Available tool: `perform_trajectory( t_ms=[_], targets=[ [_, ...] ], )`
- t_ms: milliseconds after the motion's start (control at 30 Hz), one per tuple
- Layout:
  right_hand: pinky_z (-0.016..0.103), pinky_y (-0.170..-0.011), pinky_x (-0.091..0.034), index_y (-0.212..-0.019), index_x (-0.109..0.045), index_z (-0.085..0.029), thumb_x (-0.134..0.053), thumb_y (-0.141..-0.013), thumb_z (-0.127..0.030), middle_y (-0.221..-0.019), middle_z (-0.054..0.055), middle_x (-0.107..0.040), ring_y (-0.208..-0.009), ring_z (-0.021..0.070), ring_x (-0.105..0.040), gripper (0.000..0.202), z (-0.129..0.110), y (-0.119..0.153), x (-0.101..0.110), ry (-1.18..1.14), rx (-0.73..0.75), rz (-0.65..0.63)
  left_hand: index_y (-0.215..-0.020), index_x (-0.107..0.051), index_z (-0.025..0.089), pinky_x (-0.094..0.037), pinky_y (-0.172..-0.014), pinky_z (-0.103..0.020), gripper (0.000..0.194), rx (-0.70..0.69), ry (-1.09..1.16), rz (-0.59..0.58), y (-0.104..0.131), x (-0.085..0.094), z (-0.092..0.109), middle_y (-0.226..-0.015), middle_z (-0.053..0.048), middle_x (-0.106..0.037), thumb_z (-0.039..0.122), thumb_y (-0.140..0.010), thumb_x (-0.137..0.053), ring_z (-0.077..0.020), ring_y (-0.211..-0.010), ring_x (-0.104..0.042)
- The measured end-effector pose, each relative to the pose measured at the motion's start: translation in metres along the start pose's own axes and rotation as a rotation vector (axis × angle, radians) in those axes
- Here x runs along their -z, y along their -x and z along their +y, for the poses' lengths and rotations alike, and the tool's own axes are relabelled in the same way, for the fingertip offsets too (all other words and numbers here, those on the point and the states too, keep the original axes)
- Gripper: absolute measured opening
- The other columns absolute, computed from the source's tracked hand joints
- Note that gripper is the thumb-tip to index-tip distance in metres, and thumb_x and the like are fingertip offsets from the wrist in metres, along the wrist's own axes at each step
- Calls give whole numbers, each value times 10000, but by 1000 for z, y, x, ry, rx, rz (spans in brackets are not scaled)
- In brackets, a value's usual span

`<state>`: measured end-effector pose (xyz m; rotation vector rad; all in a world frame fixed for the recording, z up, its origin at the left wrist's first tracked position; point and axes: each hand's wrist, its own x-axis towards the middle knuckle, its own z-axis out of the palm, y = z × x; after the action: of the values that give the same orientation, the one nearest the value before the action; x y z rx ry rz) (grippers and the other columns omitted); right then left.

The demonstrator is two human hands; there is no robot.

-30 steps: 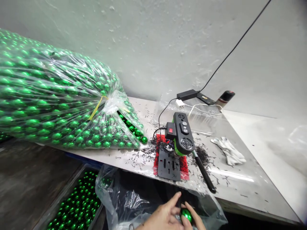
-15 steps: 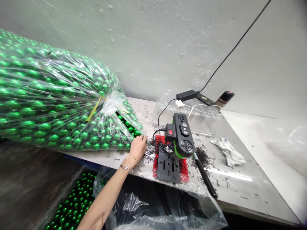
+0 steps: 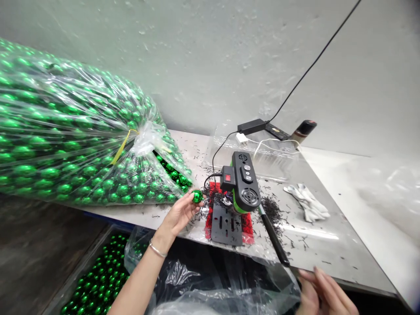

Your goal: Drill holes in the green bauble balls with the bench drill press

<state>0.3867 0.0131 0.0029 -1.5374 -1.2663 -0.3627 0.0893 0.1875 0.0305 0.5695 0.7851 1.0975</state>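
Note:
Between the fingertips of my left hand [image 3: 179, 216] is a shiny green ball ornament [image 3: 197, 196], held just off the opening of a large clear plastic bag [image 3: 149, 140] packed with such balls. At the lower right, my right hand [image 3: 324, 293] is partly cut off by the frame edge. Its fingers are stretched out near the end of a black lever handle [image 3: 275, 240], apart from it. That handle belongs to a small black and green machine [image 3: 246, 181] above a slotted black base plate [image 3: 226, 225] on a red sheet [image 3: 248, 232].
Small black bits [image 3: 272, 212] lie scattered on the table [image 3: 315, 249]. White gloves [image 3: 308, 203] rest at the right. Behind are a clear tray [image 3: 213, 144], a power adapter [image 3: 252, 126] and cables. A plastic-lined container [image 3: 203, 280] and a bin of green balls [image 3: 98, 275] stand below.
My left hand has drawn back slightly from the bag opening, turned over, and now shows a green ball in its fingers. My right hand has come into view at the lower right.

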Motion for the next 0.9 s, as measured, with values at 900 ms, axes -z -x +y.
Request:
perform_trajectory(
  t_ms=[900],
  targets=[
    [327,-747,-564,-979,-609,-176,-581,-871,-119,-893,68,-687,-894,186,-677,125,-90,-83,-61,-334,399,-184,-1135,-657,188,-341,-1033,-488,266,-682,-1424,-22,-1,-29,-104,-1145,-95,-713,315,-902,-635,-266,-1102,-598]
  ],
)
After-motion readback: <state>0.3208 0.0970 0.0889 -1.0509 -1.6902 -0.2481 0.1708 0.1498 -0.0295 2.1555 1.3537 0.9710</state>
